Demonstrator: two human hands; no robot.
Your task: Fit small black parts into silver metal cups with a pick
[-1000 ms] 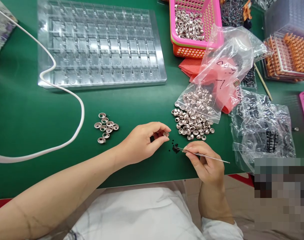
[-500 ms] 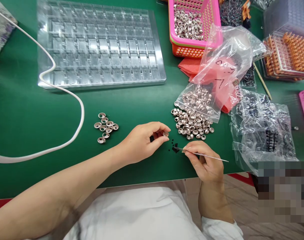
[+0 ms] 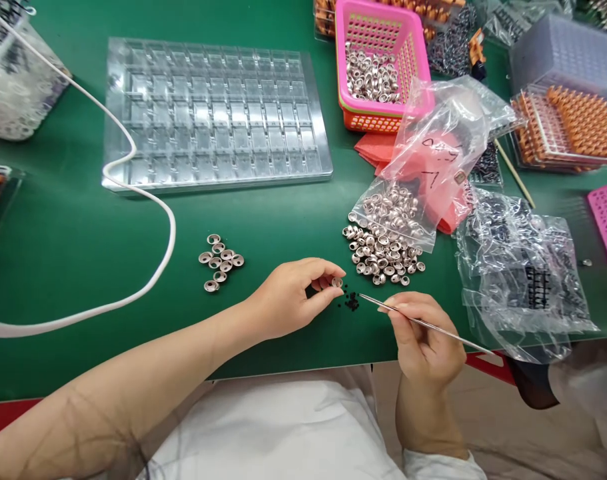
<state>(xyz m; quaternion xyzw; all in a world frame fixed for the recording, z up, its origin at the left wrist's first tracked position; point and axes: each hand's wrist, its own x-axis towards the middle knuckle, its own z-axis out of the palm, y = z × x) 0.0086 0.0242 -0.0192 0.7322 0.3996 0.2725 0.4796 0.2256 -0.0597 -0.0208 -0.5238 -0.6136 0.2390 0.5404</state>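
Green table | left hand pinches metal cup beside black bits | right hand grips slim metal tool, long axis slanting, tip up-left toward bits

Metal tool now drawn back from black bits.

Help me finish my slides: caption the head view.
Left hand holds a silvery piece, right hand a slim metal tool, beside black bits on a green table.

White cable, thin pale stick
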